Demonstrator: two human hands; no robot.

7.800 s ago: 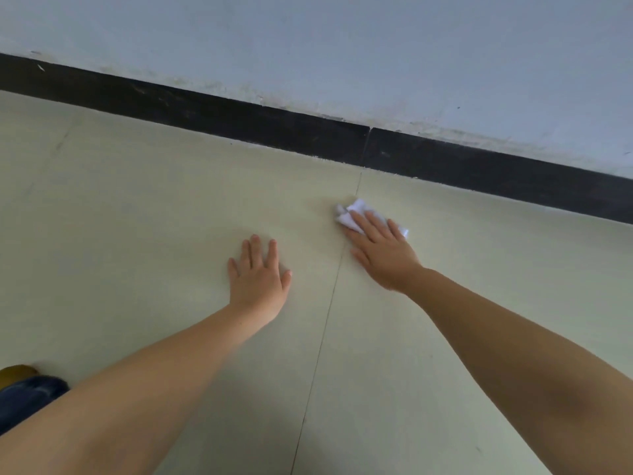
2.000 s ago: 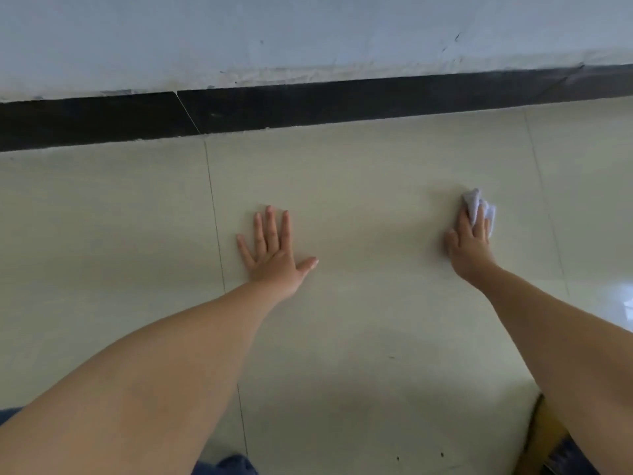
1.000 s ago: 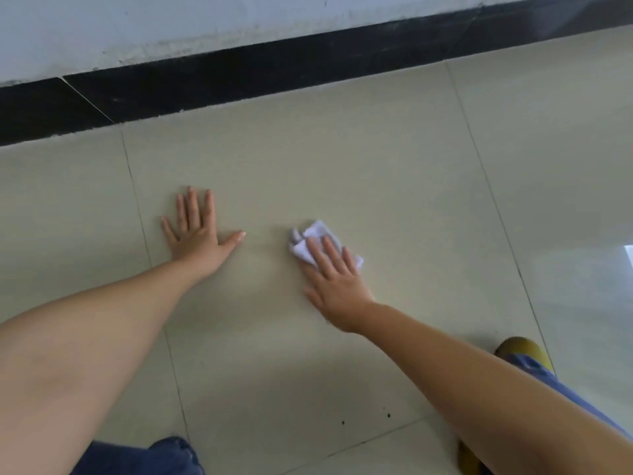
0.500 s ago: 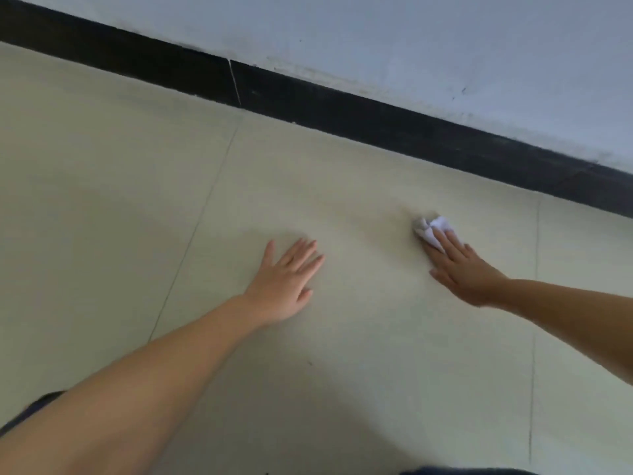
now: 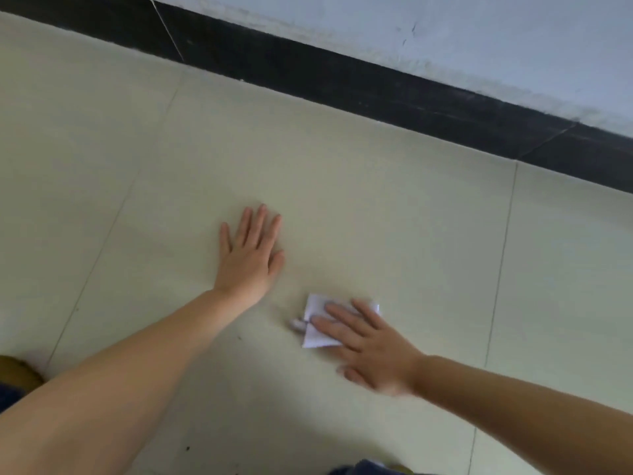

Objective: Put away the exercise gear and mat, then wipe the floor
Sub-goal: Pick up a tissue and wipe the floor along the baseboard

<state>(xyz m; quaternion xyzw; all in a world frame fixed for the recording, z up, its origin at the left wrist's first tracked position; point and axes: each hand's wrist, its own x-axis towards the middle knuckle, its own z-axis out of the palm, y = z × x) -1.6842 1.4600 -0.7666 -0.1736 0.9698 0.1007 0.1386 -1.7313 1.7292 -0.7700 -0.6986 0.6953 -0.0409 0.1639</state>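
Note:
My right hand lies flat with straight fingers on a small white folded wipe, pressing it onto the beige tiled floor. Part of the wipe shows to the left of the fingers; the rest is hidden under them. My left hand rests palm down on the same tile, fingers straight and spread, a short way up and to the left of the wipe. No exercise gear or mat is in view.
A black skirting board runs along the foot of the pale wall at the far side. My blue trouser knee and a yellow-brown shoe show at the left edge. A few dark specks lie on the near tile.
My right hand has slid the wipe from near the skirting toward me and to the left, close to my left hand. The left hand stays planted on the tile.

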